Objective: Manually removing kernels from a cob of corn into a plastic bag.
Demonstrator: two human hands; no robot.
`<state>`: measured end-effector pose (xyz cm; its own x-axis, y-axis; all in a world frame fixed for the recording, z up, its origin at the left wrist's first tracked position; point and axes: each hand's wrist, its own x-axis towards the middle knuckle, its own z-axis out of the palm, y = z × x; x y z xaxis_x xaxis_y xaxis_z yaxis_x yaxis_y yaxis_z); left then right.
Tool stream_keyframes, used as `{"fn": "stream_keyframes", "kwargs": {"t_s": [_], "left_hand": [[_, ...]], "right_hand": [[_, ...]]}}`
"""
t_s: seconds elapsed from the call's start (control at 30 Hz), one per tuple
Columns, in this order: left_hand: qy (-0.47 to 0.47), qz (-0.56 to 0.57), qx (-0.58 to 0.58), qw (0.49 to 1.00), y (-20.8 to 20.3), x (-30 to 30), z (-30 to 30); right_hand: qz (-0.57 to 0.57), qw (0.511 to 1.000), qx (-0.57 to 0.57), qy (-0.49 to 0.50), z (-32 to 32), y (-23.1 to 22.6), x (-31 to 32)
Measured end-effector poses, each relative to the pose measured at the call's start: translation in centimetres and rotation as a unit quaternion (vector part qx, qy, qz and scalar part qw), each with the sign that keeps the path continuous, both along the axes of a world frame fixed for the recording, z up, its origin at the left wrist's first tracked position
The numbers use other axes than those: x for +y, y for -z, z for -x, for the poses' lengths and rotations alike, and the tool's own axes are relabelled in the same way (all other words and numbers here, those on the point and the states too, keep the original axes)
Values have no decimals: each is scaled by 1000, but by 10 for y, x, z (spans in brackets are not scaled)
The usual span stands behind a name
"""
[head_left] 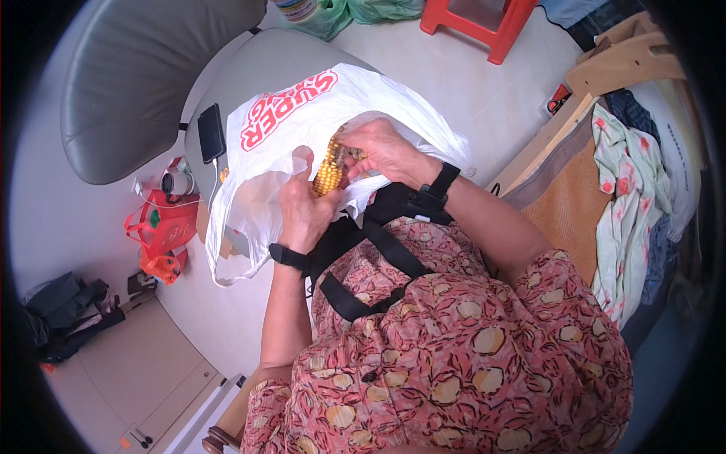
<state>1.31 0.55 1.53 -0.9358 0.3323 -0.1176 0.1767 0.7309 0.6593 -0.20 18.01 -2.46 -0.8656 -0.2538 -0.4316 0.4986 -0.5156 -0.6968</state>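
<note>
A yellow corn cob is held between my two hands at the mouth of a white plastic bag with red lettering. My left hand is closed round the cob's near end, its thumb pointing up. My right hand grips the cob from the right, fingers curled against its kernels. Part of the cob is hidden behind the fingers. The bag lies spread on a grey seat, its opening toward me. Its inside is mostly hidden.
A black phone with a white cable lies left of the bag. The grey chair backrest stands behind it. A red bag is at left, a red stool at the far side, and a bed with floral cloth at right.
</note>
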Motion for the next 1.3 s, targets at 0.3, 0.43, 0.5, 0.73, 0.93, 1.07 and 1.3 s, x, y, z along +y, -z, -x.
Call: {"fn": "stream_keyframes", "kwargs": {"t_s": [0.3,0.43,0.5,0.73,0.93,1.07,1.3], "left_hand": [[16,13,35,999,11,-8,3],[6,-5,66,998,6,-2,2],[7,-21,62,998,5,-3,2],[5,-13,4,1000,6,-6,3],[-1,-27,5,1000,6,-4,3],[1,-5,2,1000,3,-2,3],[9,-13,58,998,9,0,3]], "right_hand": [[-11,1000,-15,18,3,-7,-5],[-33,999,6,-17,3,-6,-5],[-46,999,6,-24,3,-4,-4],[-34,999,20,-18,1,-2,-3],[3,1000,24,-3,1,4,-4],[18,1000,12,7,-1,-5,-3],[-20,999,39,-2,-1,-1,-1]]}}
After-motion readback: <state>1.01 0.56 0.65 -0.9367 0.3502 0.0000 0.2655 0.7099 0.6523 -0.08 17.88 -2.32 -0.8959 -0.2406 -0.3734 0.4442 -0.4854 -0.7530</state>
